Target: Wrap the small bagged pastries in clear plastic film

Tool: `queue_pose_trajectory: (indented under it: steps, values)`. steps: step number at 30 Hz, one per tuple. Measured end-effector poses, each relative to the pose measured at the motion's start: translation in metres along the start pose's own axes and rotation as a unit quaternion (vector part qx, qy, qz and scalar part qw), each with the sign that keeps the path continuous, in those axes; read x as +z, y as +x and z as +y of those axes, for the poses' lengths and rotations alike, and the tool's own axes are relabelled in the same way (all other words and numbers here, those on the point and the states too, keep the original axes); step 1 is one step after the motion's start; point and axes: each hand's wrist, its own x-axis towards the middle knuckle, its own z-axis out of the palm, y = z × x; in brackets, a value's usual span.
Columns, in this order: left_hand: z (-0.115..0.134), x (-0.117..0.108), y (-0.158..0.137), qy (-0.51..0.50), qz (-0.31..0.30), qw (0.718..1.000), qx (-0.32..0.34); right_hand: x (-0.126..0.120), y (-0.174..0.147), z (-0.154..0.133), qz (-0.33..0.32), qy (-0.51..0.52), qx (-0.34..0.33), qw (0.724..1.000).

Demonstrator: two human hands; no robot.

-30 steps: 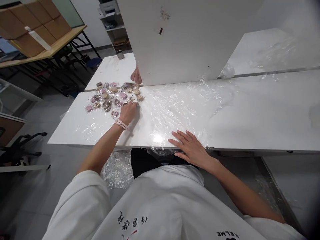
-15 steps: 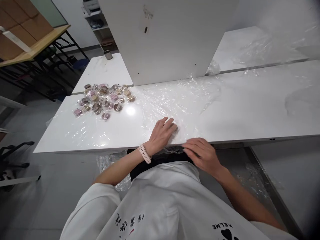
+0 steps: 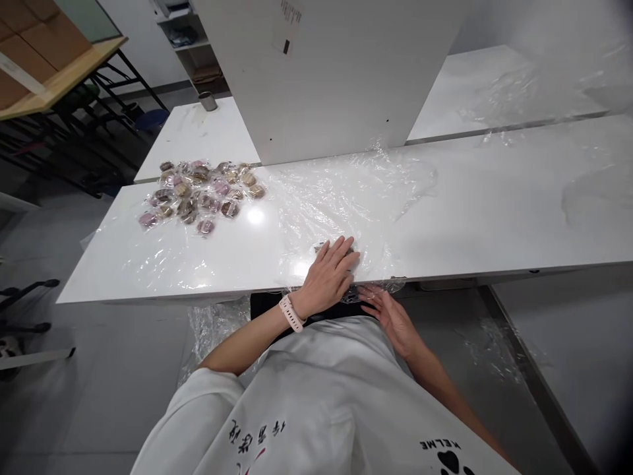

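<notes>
My left hand (image 3: 330,274), with a pink watch band at the wrist, lies palm down near the table's front edge. Its fingers are stretched out over a small dark object, mostly hidden beneath them, on clear plastic film (image 3: 321,204). Just past the front edge, my right hand (image 3: 395,320) has its fingers extended and slightly apart. They touch film that hangs over the edge near my waist. To the left, several individually wrapped round pieces (image 3: 206,203), brown, tan and pink, are grouped on the white table (image 3: 475,224).
Behind the film stands a tall white panel (image 3: 331,79). A metal cup (image 3: 208,101) is on the adjoining table at the back left. More crumpled film (image 3: 220,336) hangs down at my left. A wooden table with cardboard boxes (image 3: 44,39) stands at the far left.
My left hand has flattened and shifted slightly right, over the small object. My right hand has dropped lower, below the table edge, its fingers now straighter and film lying over the edge there.
</notes>
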Motion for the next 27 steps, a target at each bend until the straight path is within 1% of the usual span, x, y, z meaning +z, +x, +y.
queue_pose_trajectory:
  steps: [2, 3, 6, 9, 11, 13, 14, 16, 17, 19, 21, 22, 23, 24, 25, 26, 27]
  values:
    - [0.000, -0.010, -0.014, 0.012, -0.015, 1.000, 0.013, 0.009, 0.000, -0.007, -0.053, 0.016, 0.021, 0.998]
    - [-0.002, -0.015, -0.024, 0.024, -0.021, 0.999, 0.017, 0.012, 0.000, -0.011, -0.061, 0.011, 0.023, 0.998]
    - [-0.011, -0.027, -0.057, 0.078, -0.022, 0.997, 0.000, 0.018, -0.001, -0.023, -0.047, -0.030, 0.001, 0.998]
    - [-0.023, -0.031, -0.079, 0.103, 0.021, 0.994, -0.021, 0.020, -0.001, -0.038, -0.048, -0.075, -0.046, 0.995]
    - [-0.028, -0.032, -0.081, 0.076, 0.064, 0.995, -0.025, 0.021, 0.001, -0.051, -0.053, -0.100, -0.088, 0.990]
    - [-0.031, -0.035, -0.074, 0.020, 0.098, 0.994, -0.036, 0.024, 0.006, -0.066, -0.060, -0.135, -0.137, 0.980]
    - [-0.032, -0.037, -0.068, -0.011, 0.109, 0.993, -0.052, 0.026, 0.010, -0.074, -0.063, -0.159, -0.164, 0.972]
    - [-0.035, -0.042, -0.054, -0.058, 0.111, 0.985, -0.114, 0.031, 0.020, -0.087, -0.066, -0.224, -0.236, 0.943]
    - [-0.037, -0.045, -0.046, -0.069, 0.104, 0.979, -0.159, 0.034, 0.027, -0.092, -0.068, -0.264, -0.282, 0.920]
    - [-0.042, -0.048, -0.032, -0.061, 0.080, 0.962, -0.255, 0.038, 0.042, -0.098, -0.079, -0.356, -0.366, 0.856]
    - [-0.050, -0.050, -0.021, -0.030, 0.051, 0.945, -0.322, 0.040, 0.056, -0.097, -0.093, -0.451, -0.412, 0.786]
    - [-0.054, -0.050, -0.018, -0.016, 0.035, 0.939, -0.341, 0.040, 0.063, -0.095, -0.095, -0.493, -0.417, 0.758]
    - [-0.056, -0.050, -0.016, -0.004, 0.021, 0.936, -0.351, 0.039, 0.068, -0.092, -0.094, -0.526, -0.417, 0.735]
    - [-0.057, -0.050, -0.015, 0.010, 0.017, 0.935, -0.355, 0.038, 0.072, -0.089, -0.090, -0.548, -0.417, 0.720]
    - [-0.057, -0.049, -0.016, 0.031, 0.027, 0.935, -0.352, 0.037, 0.074, -0.087, -0.084, -0.561, -0.417, 0.710]
    - [-0.054, -0.049, -0.018, 0.058, 0.055, 0.937, -0.339, 0.037, 0.076, -0.085, -0.077, -0.566, -0.420, 0.705]
    - [-0.049, -0.048, -0.021, 0.087, 0.096, 0.940, -0.317, 0.036, 0.076, -0.083, -0.072, -0.568, -0.423, 0.703]
